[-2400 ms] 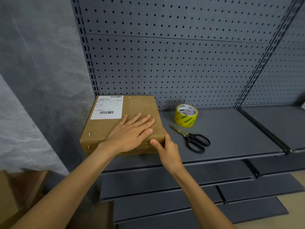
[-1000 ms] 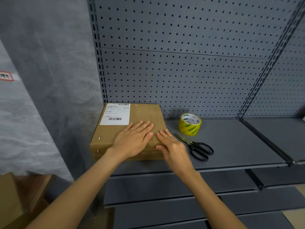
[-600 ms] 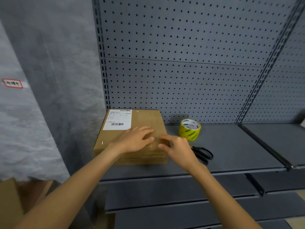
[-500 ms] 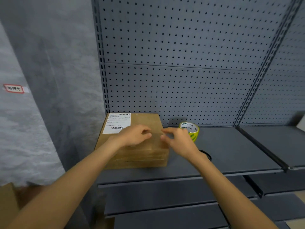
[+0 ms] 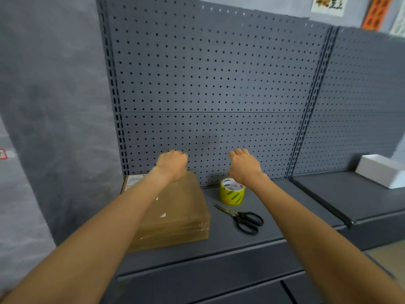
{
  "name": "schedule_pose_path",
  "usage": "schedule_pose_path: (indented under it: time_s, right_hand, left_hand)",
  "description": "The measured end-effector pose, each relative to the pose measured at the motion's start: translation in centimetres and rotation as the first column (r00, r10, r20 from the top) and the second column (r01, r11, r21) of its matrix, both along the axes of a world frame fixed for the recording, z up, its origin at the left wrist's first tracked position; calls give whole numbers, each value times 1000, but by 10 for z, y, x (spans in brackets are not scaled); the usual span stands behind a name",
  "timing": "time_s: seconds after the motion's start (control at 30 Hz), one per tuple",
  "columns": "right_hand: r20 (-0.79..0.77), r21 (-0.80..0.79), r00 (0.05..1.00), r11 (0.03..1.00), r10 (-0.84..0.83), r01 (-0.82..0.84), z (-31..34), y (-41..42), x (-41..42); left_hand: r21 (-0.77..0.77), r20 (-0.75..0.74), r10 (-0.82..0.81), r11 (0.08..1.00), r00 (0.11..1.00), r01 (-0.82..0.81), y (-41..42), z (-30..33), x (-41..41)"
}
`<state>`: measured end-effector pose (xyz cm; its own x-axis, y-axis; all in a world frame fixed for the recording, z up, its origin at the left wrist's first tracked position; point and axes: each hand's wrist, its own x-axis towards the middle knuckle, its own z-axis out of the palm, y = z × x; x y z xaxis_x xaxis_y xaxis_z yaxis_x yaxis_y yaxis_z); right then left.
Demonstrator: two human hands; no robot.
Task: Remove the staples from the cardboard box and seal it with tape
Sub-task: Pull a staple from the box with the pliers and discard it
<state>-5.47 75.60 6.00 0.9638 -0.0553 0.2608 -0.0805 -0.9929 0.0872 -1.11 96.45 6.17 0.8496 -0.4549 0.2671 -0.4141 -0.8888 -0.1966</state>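
Note:
A brown cardboard box lies flat on the grey metal shelf, with a white shipping label at its far left corner and clear tape shining along its front edge. My left hand is raised above the box's far end, fingers curled under, holding nothing. My right hand hovers at the same height above the yellow tape roll, also curled and empty. Neither hand touches the box. My left forearm hides part of the box's top.
Black-handled scissors lie on the shelf in front of the tape roll, blades pointing left. A white box sits on the neighbouring shelf at far right. A grey pegboard backs the shelf; lower shelves step out below.
Both hands have lifted off the box top and moved up and apart, with fingers now curled. The view has tilted upward, so the box sits lower in the frame.

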Motion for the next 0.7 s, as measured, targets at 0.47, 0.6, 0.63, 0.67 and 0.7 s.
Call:
schedule_pose_path:
  time_s: [0.47, 0.6, 0.63, 0.67, 0.7]
  right_hand:
    - [54, -2, 957, 958, -285, 286, 30, -127, -82]
    - [60, -10, 928, 930, -367, 368, 34, -187, -119]
    - [58, -7, 920, 922, -387, 388, 35, -203, -129]
    - [58, 1, 911, 913, -408, 408, 35, -219, -139]
    - [63, 10, 901, 903, -429, 429, 35, -236, -149]
  left_hand:
    - [-110, -7, -364, 926, 931, 361, -169, 22, -11]
    - [-55, -7, -458, 888, 889, 457, -242, 29, -35]
    - [-44, -10, -477, 878, 879, 477, -262, 31, -42]
    - [-43, -7, -496, 868, 868, 495, -282, 34, -49]
    - [-44, -2, -516, 856, 857, 515, -303, 36, -56]
